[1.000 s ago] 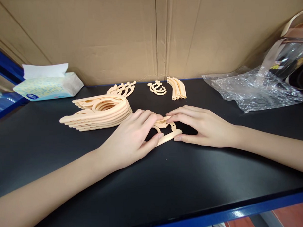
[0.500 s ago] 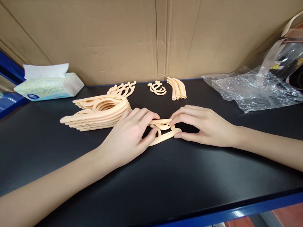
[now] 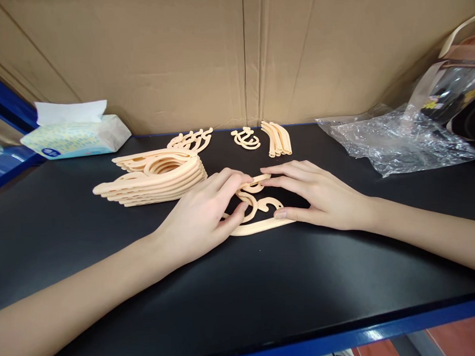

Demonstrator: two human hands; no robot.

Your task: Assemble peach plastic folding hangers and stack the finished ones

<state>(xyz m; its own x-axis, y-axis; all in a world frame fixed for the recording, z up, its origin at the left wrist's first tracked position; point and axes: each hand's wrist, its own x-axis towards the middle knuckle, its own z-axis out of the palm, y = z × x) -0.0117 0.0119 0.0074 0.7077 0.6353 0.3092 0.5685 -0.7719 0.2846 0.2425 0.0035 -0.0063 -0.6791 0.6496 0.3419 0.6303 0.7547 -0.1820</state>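
A cream plastic folding hanger [image 3: 258,227] lies on the black tabletop between my hands, its two arms spread and its curved hook between them. My left hand [image 3: 209,207] is closed on the hanger's left part, thumb over the ring-shaped middle, and hides that end. My right hand [image 3: 316,196] spans the right side, with fingertips at the far arm and the thumb at the near arm by the hook. Left of my left hand sits a stack of folded hangers [image 3: 155,181], piled several high.
Loose hanger hooks [image 3: 191,140], another small group of hooks [image 3: 246,139] and several curved hanger arms [image 3: 275,139] lie along the back. A tissue pack [image 3: 76,136] stands at left, crumpled clear plastic [image 3: 395,141] and a bag [image 3: 464,82] at right. Cardboard [image 3: 171,61] walls the back.
The hanger's arms have spread farther apart, the near one toward me and the far one away. More of the hook shows between them. Both hands stay on it.
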